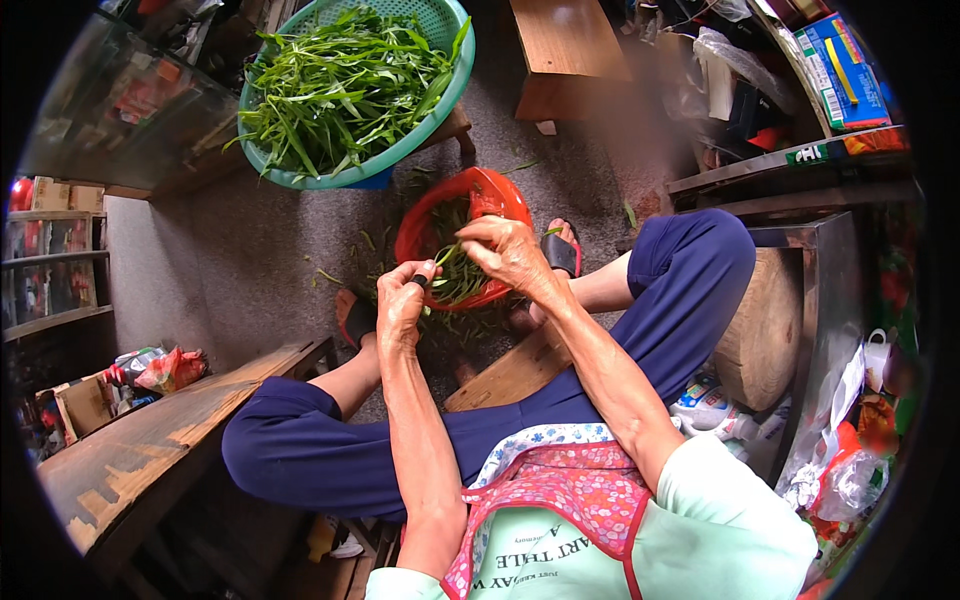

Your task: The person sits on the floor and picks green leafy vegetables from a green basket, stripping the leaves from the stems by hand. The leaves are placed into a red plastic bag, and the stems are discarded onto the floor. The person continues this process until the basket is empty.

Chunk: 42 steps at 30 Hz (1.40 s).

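A speckled grey floor (170, 270) runs through the cramped room. At upper left stands a glass-fronted case (120, 100), with a rack (55, 262) of small goods below it. Lower down, a long wooden counter (170, 430) has a badly peeled, blotched surface; near its far edge lie crumpled red plastic (175, 370) and an open cardboard box (85, 405). A brown wooden stool (572, 45) stands at the top. On the right, a blue box (850, 75) sits on a shelf (780, 172), near clear plastic wrapping (745, 62). Beneath are a thick round wooden block (757, 330), white containers (707, 408) and a white mug (877, 360).
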Tool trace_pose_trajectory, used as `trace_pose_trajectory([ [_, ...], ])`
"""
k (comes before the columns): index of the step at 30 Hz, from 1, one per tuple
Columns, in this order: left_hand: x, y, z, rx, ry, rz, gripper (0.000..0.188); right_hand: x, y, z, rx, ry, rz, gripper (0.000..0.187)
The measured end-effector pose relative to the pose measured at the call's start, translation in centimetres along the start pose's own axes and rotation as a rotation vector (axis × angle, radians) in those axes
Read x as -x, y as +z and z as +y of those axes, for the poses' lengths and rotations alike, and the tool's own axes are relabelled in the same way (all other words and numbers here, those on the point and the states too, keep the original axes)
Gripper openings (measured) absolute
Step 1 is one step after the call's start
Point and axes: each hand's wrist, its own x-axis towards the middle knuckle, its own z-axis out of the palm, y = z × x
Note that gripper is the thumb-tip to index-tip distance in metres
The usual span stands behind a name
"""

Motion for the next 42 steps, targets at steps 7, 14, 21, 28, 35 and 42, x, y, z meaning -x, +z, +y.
trace_pose_trajectory([
  [7, 2.7, -0.8, 3.5, 0.01, 0.067, -0.006, 0.018, 0.3, 0.2, -3.1, 0.051, -0.156, -0.059, 0.017],
  [14, 3.6, -0.3, 3.5, 0.062, 0.128, 0.012, 0.012, 0.3, 0.8, -4.7, 0.121, -0.352, -0.065, 0.015],
  [21, 4.1, -0.7, 4.9, 0.197, 0.163, -0.039, 0.014, -1.0, -0.1, -7.2, 0.087, -0.36, 0.024, 0.017],
  [28, -0.4, -5.5, -5.8, -0.118, 0.088, 0.446, 0.031, -8.8, -5.3, -17.2, -0.757, -0.304, 0.566, 0.013],
  [35, -1.5, 1.7, -10.6, -0.685, -0.015, 0.363, 0.022, -14.2, -3.8, -15.9, -0.179, -0.476, 0.468, 0.055],
  [42, -1.4, 3.8, -13.7, -0.948, 0.091, 0.164, 0.034, -3.8, 0.9, -0.6, -0.298, 0.276, -0.185, 0.026],
])
